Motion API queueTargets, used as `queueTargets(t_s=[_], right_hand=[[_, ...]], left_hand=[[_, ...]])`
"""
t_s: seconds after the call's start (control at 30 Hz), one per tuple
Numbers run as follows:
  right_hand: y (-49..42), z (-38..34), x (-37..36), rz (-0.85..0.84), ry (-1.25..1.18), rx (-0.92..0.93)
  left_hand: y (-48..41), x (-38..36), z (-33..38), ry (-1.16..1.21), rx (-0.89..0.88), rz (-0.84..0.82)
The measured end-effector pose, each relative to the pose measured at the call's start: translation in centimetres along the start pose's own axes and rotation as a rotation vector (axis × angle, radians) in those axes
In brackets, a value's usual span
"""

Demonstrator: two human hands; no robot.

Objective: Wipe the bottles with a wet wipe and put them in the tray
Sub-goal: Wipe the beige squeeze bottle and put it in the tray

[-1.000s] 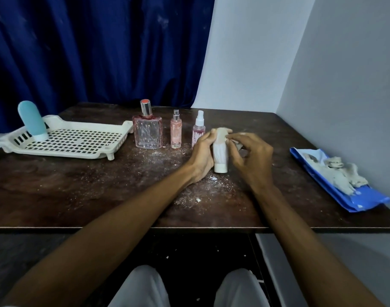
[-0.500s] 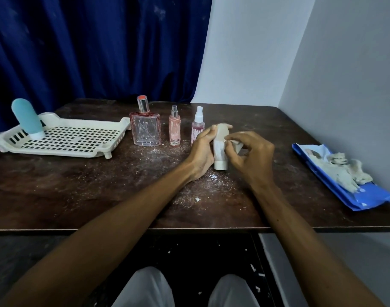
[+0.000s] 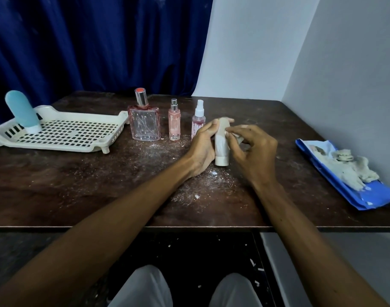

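A white tube-shaped bottle stands cap-down on the dusty brown table, just right of centre. My left hand grips its left side. My right hand pinches a grey wet wipe against the bottle's right side. To the left stand a square pink perfume bottle, a slim pink spray bottle and a small pink spray bottle with a white cap. A teal bottle stands cap-down in the white slotted tray at the far left.
A blue wipe packet lies at the table's right edge with crumpled used wipes on it. White dust and crumbs cover the table's middle. A blue curtain hangs behind, and a white wall runs along the right.
My right hand's fingers with the wipe have shifted slightly up the white bottle. The view has tilted a little; nothing else moved.
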State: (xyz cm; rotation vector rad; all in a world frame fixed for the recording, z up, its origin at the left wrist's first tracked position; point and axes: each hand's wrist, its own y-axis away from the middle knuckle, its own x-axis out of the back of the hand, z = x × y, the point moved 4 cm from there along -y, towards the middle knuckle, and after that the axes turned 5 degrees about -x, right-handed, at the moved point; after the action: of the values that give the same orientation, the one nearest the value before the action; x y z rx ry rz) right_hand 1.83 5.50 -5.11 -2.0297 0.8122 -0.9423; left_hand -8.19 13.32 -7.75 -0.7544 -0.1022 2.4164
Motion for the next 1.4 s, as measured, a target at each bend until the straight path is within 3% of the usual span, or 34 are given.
queueTargets(t_s=[0.23,0.4,0.93,1.07,1.4], right_hand=[[0.03,-0.07,0.24,0.018,-0.003,-0.017],[0.22,-0.78,0.01,-0.011,-0.026,0.100],[0.06,-0.30,-0.02,0.000,-0.011,0.026],[0.25,-0.74,-0.19,-0.060,-0.018,0.096],[0.26,-0.59,-0.15,-0.055,-0.016,0.075]], left_hand=[[-0.05,-0.03,-0.01,-0.002,0.013,-0.010],[-0.16,0.15,-0.08,-0.002,0.020,-0.015],[-0.13,0.33,0.02,0.065,0.073,0.012],[-0.01,0.46,0.03,0.037,0.066,0.014],[-0.05,0.49,-0.15,0.016,0.058,0.032]])
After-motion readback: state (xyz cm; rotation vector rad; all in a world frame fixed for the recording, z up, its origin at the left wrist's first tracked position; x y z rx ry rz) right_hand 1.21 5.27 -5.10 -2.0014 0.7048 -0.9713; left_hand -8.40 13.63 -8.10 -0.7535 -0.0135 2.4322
